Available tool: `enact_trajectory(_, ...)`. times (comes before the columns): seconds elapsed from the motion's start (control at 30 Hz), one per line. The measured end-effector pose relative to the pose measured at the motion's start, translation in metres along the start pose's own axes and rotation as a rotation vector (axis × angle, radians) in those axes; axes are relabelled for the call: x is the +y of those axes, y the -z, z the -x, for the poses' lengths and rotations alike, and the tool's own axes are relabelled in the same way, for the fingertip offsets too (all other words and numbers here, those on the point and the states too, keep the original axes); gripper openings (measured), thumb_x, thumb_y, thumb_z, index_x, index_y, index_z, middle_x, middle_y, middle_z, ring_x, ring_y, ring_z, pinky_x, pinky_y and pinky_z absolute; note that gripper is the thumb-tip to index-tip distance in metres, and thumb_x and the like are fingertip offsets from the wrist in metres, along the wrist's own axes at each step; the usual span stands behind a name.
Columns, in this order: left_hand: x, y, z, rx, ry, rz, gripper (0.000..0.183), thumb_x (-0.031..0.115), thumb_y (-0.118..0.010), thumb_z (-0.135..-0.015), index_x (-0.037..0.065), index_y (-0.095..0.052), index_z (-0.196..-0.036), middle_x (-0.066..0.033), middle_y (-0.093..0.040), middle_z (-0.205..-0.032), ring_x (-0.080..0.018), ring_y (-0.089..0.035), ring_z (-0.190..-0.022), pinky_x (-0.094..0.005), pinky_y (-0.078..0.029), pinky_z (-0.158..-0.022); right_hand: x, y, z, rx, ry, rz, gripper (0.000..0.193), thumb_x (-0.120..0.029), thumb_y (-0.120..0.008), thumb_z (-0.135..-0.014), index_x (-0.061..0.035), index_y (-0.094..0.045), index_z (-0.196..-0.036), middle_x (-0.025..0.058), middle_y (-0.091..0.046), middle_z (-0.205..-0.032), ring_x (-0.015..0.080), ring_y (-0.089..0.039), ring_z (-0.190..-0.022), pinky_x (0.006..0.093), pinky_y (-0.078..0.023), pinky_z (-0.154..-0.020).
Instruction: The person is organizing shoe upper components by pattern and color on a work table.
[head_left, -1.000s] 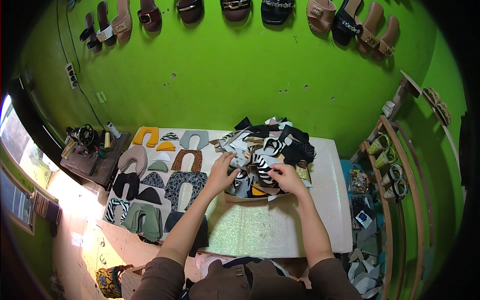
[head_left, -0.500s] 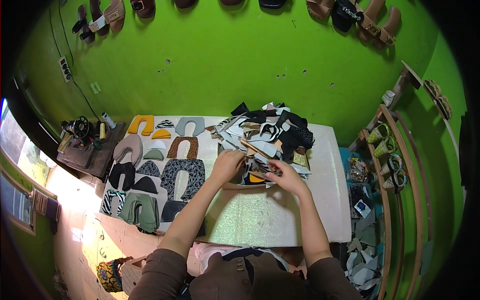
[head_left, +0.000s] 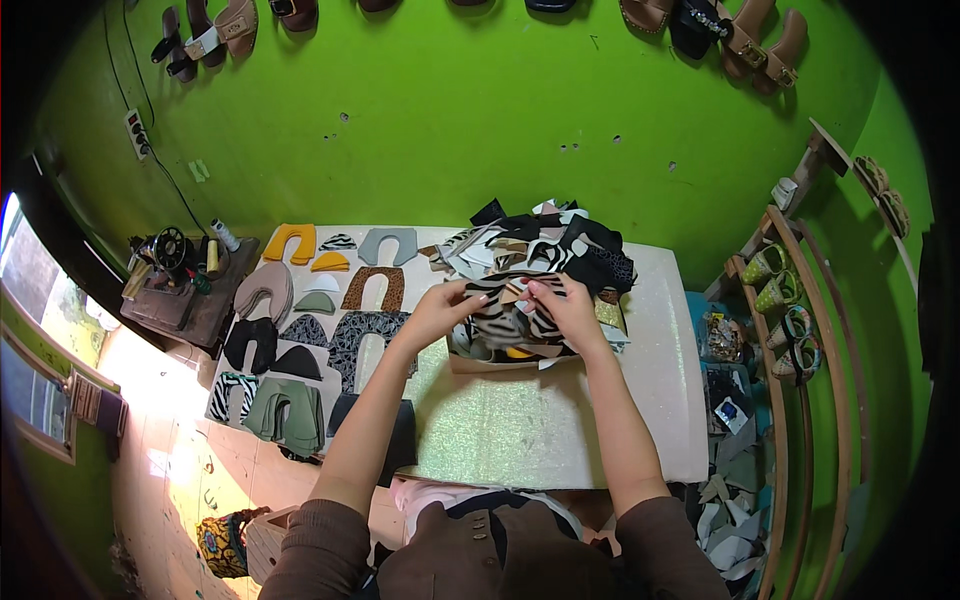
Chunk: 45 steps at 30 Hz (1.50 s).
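Green wall (head_left: 450, 150), pale table (head_left: 480, 440) before me. Box (head_left: 500, 366): scraps (head_left: 600, 237) heaped. Zebra piece (head_left: 497, 318): above box's front, pinched by left hand (head_left: 440, 314) and right hand (head_left: 572, 312). Step, seemingly: spreading it; next calls for steady grips.

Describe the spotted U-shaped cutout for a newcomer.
On the pale table, look just left of the person's left hand. Among the laid-out pieces there, the spotted U-shaped cutout sits between a plain grey U and a black-and-grey patterned U; it alone is brown with dark spots.
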<state>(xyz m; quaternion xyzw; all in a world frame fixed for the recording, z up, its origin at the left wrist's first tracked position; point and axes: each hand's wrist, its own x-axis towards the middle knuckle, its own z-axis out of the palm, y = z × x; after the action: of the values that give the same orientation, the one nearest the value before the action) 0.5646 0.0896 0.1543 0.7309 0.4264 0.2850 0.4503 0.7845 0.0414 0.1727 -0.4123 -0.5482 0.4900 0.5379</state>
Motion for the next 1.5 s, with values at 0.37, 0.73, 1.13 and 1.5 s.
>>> enact_trajectory(0.37, -0.041, 0.043, 0.049, 0.434, 0.028, 0.981, 0.027, 0.02, -0.035, -0.097, 0.006, -0.041, -0.119, -0.0101, -0.059, -0.099, -0.0228, -0.06, -0.093, -0.0343, -0.051, -0.079, 0.067, -0.055, -0.027, -0.271, 0.042, 0.963, 0.02, -0.016, -0.049, -0.084, -0.0038, -0.064, -0.088, 0.0116, -0.062, -0.088, 0.0232, -0.057, -0.092, 0.0318, -0.044, -0.074)
enact_trajectory(0.73, -0.068, 0.065, 0.052, 0.506, 0.026, 0.875, 0.023, 0.018, -0.033, -0.097, 0.003, -0.044, -0.11, -0.0091, -0.061, -0.096, -0.0177, -0.062, -0.084, -0.0286, -0.051, -0.074, 0.07, -0.028, -0.023, -0.284, 0.487, 1.522, 0.011, -0.01, -0.056, -0.068, -0.0123, -0.067, -0.068, -0.0003, -0.061, -0.081, 0.0196, -0.055, -0.088, 0.0328, -0.043, -0.073)
enact_trajectory(1.13, -0.069, 0.07, 0.046, 0.44, 0.011, 0.852, 0.023, 0.018, -0.034, -0.097, 0.003, -0.044, -0.111, -0.0075, -0.06, -0.094, -0.0138, -0.059, -0.081, -0.0255, -0.048, -0.072, 0.04, -0.024, -0.003, -0.203, 0.187, 1.452, 0.01, -0.018, -0.063, -0.064, -0.0101, -0.067, -0.068, 0.0007, -0.063, -0.075, 0.0204, -0.054, -0.084, 0.0334, -0.042, -0.073)
enact_trajectory(1.5, -0.071, 0.058, 0.039, 0.342, 0.08, 0.785, 0.023, 0.019, -0.033, -0.097, 0.003, -0.044, -0.111, -0.0086, -0.06, -0.097, -0.0164, -0.061, -0.085, -0.0287, -0.051, -0.074, 0.128, -0.095, -0.036, -0.394, -0.399, 2.126, 0.023, -0.029, -0.057, -0.078, -0.0152, -0.069, -0.091, 0.0025, -0.066, -0.091, 0.0195, -0.055, -0.093, 0.0353, -0.031, -0.079)
